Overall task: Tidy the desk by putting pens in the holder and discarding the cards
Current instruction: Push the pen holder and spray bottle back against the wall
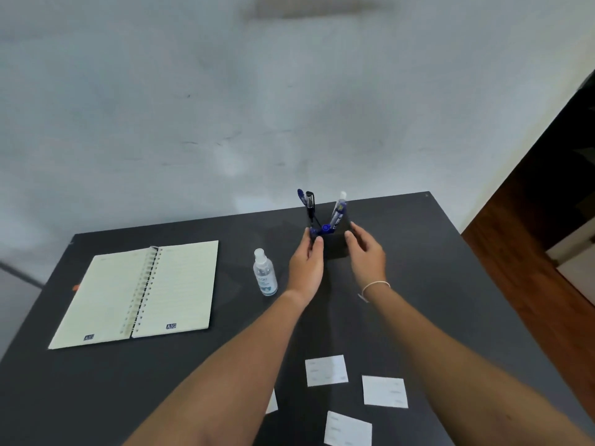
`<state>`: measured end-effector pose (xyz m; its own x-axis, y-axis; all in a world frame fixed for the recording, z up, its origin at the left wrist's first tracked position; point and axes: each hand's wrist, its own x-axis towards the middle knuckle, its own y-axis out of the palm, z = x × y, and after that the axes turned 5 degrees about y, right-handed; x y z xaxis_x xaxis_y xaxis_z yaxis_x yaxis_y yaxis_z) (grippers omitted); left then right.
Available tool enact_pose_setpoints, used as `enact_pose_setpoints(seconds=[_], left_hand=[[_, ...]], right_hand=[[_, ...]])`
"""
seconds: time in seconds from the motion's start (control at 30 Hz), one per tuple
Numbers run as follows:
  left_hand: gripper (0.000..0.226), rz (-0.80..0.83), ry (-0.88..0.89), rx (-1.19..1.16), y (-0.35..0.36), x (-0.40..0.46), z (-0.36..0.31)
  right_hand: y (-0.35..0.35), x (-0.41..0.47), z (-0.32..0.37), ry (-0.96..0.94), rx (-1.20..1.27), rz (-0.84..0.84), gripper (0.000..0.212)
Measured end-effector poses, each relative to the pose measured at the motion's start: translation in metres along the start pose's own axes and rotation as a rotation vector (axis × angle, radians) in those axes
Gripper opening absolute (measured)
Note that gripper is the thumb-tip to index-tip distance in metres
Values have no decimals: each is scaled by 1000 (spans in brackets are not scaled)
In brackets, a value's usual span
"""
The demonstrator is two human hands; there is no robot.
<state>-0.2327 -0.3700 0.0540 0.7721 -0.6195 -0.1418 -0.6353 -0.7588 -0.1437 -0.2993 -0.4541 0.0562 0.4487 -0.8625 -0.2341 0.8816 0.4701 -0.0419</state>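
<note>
Big dark grey matte desk (434, 284) pushed up against a pale wall, that's the whole setup. On its left side there's an open spiral-bound notebook with cream lined pages (141, 291), and just right of that a small clear plastic sanitizer bottle (264, 273) standing upright. Both forearms reach in toward the far edge. The left hand (307, 263) has its thumb and fingertips pinched on a blue pen (320, 230) that lies tilted across the rim of the black square pen holder (336, 249), so not fully in. The right hand (367, 252) is just beside the holder's right side with fingers loosely spread, gripping nothing. Inside the holder: a blue pen and a black pen leaning left, and a white-and-blue pen leaning right. Near the front edge, four small white paper cards (326, 370) lie flat, scattered, one mostly hidden under the left forearm.
</note>
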Motion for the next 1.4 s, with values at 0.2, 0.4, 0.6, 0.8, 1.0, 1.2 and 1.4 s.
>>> enact_pose_setpoints(seconds=[0.2,0.4,0.6,0.8,1.0,1.2,1.4], left_hand=[[43,26,6,35,7,58,-17],[47,37,-39,28,9,95,-4],[64,63,-91,-15,13,115,13],[68,48,-128,-54,19,122,28],[69,56,-133,-55,19,125,33],[69,71,-141,-17,18,123,32],[68,112,-156,51,14,95,27]], right_hand=[[9,53,16,18,-29,44,36],[20,87,13,46,-37,118,38],[25,102,-1,93,-33,127,42],[26,111,-13,105,-46,147,44],[25,112,-17,89,-34,160,44],[22,111,-16,85,-71,184,48],[15,100,-16,83,-117,153,49]])
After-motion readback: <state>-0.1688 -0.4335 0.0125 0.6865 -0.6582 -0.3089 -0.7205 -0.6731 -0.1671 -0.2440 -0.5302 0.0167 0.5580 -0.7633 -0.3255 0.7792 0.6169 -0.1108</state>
